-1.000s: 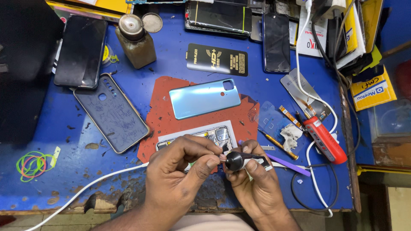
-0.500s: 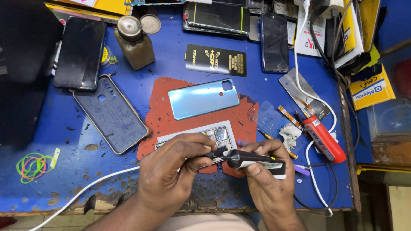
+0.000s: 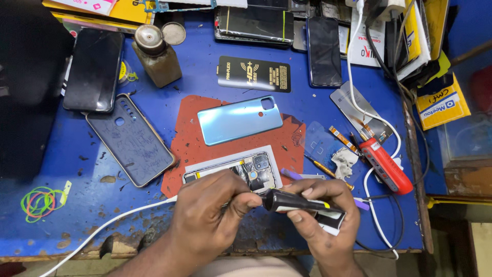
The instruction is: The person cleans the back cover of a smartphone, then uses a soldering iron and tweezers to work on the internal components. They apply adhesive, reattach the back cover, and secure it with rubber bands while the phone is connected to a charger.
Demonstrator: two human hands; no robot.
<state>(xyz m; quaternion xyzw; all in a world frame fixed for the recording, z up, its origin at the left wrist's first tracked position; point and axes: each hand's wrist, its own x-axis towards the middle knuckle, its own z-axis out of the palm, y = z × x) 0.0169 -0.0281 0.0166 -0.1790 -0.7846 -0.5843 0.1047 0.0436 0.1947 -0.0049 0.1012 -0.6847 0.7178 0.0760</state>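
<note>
My right hand (image 3: pixel 322 215) grips a black tool with a yellow and white band (image 3: pixel 302 203), lying almost level. My left hand (image 3: pixel 212 215) pinches the tool's left tip with thumb and fingers. Both hands hover over the near end of an opened phone (image 3: pixel 251 171) whose inner parts and camera module show, lying on a red mat (image 3: pixel 187 149). A light blue phone back cover (image 3: pixel 238 119) rests on the same mat farther away. A white cable (image 3: pixel 110 225) runs out under my left hand.
A grey phone case (image 3: pixel 130 141), a dark phone (image 3: pixel 95 69) and a brown bottle (image 3: pixel 156 56) lie at the left. A red tool (image 3: pixel 384 165), small screwdriver (image 3: pixel 323 166), white cable and loose parts sit right. Phones and boxes line the far edge. Coloured rubber bands (image 3: pixel 38 201) lie near left.
The black tool has turned from end-on to lying sideways, and my left hand's fingers have closed on its tip. Both hands have stayed over the near end of the opened phone.
</note>
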